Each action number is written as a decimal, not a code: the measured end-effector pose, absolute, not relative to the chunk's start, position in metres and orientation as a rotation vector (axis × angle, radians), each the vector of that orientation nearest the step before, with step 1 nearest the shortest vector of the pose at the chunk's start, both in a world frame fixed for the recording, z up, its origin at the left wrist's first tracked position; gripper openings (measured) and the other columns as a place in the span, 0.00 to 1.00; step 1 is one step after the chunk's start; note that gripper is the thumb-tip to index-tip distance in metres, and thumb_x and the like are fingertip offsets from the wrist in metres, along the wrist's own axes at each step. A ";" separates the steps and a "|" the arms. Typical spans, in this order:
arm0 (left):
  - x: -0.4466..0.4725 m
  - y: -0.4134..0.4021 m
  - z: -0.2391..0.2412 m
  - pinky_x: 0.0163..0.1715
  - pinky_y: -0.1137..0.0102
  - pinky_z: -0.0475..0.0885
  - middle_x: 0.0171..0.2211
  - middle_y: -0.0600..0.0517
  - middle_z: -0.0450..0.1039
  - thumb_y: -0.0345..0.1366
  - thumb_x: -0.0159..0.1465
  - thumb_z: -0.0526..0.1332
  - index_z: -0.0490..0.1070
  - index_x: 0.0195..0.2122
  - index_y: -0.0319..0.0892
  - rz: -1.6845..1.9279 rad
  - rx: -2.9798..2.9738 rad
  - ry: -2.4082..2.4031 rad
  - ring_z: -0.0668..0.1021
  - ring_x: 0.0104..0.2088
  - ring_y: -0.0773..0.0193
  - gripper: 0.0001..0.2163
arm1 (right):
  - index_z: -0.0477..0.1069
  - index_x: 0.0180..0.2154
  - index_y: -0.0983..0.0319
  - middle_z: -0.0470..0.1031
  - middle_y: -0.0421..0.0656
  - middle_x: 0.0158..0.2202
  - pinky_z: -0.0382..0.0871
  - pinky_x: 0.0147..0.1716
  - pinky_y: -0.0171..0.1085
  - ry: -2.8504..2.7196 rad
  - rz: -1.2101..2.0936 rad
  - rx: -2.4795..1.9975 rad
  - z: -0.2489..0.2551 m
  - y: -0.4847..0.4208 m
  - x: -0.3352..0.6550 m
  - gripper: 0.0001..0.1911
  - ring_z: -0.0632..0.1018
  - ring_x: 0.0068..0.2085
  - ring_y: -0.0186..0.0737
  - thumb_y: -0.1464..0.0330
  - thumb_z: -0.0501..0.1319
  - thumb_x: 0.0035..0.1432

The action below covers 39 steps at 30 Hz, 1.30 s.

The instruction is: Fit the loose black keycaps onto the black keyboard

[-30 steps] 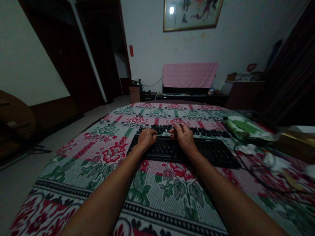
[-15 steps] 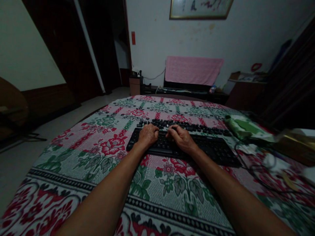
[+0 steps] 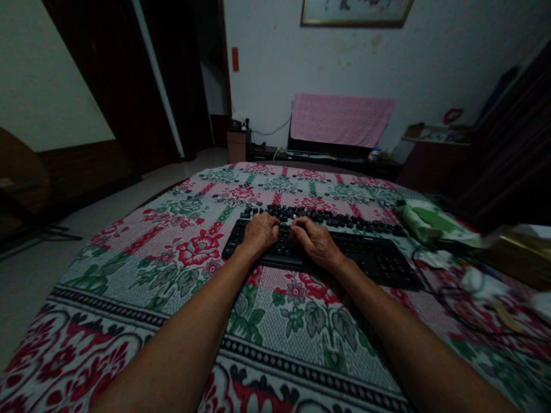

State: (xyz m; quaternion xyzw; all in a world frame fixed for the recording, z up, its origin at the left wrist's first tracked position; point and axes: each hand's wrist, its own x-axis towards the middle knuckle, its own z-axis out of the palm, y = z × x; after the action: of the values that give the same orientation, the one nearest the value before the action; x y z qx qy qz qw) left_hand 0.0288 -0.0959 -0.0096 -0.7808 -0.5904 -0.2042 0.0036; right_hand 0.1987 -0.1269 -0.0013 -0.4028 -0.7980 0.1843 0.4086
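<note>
A black keyboard (image 3: 374, 258) lies across the patterned cloth, its right part in plain sight. My left hand (image 3: 261, 234) rests on its left half, fingers curled down together over the keys toward the far edge. Close beside it, my right hand (image 3: 316, 241) is bent over the keyboard's middle, thumb and forefinger drawn together; whatever is between them is too dark and small to name. Just beyond the keyboard runs a strip of loose black keycaps (image 3: 331, 218), several of them tumbled about. My hands hide the keys under them.
The flowered cloth (image 3: 172, 275) covers the table. On the right are a green tissue pack (image 3: 430, 221), crumpled white tissue (image 3: 437, 259), a brown box (image 3: 523, 258) and a black cable (image 3: 451, 312). A pink towel (image 3: 342, 119) hangs over a dark screen by the far wall.
The view has tilted down slightly. Both hands stay at the same places on the keyboard, with only slight finger movement.
</note>
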 end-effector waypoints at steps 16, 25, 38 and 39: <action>0.028 -0.096 -0.009 0.49 0.65 0.66 0.43 0.47 0.72 0.36 0.61 0.51 0.75 0.43 0.45 -0.632 -2.470 -1.853 0.71 0.45 0.57 0.15 | 0.69 0.38 0.60 0.73 0.39 0.26 0.64 0.29 0.32 -2.079 0.468 -0.979 -0.002 -0.128 0.197 0.14 0.71 0.26 0.34 0.59 0.50 0.60; 0.029 -0.095 -0.010 0.49 0.66 0.66 0.42 0.48 0.72 0.35 0.61 0.51 0.75 0.43 0.46 -0.642 -2.465 -1.844 0.71 0.45 0.58 0.15 | 0.65 0.36 0.60 0.76 0.41 0.28 0.68 0.27 0.33 -1.647 0.753 -1.017 -0.009 -0.122 0.200 0.16 0.73 0.26 0.34 0.54 0.53 0.58; 0.036 -0.105 0.008 0.41 0.75 0.70 0.39 0.58 0.76 0.29 0.53 0.55 0.73 0.46 0.46 -1.103 -3.143 -1.533 0.76 0.39 0.66 0.20 | 0.63 0.36 0.59 0.76 0.41 0.29 0.69 0.26 0.36 -1.496 0.784 -1.018 -0.008 -0.118 0.202 0.15 0.73 0.24 0.36 0.54 0.53 0.57; 0.038 -0.106 0.007 0.39 0.76 0.70 0.38 0.58 0.77 0.30 0.53 0.55 0.73 0.47 0.46 -1.150 -3.207 -1.511 0.76 0.38 0.67 0.20 | 0.63 0.36 0.59 0.76 0.41 0.29 0.69 0.26 0.36 -1.474 0.779 -1.019 -0.008 -0.117 0.203 0.15 0.73 0.25 0.37 0.54 0.53 0.57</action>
State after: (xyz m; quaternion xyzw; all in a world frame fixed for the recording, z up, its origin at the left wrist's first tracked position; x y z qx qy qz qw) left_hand 0.0376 -0.1058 0.0073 -0.8238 -0.3882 -0.2954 -0.2888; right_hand 0.2025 -0.1174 -0.0080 -0.4322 -0.6253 0.3303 0.5595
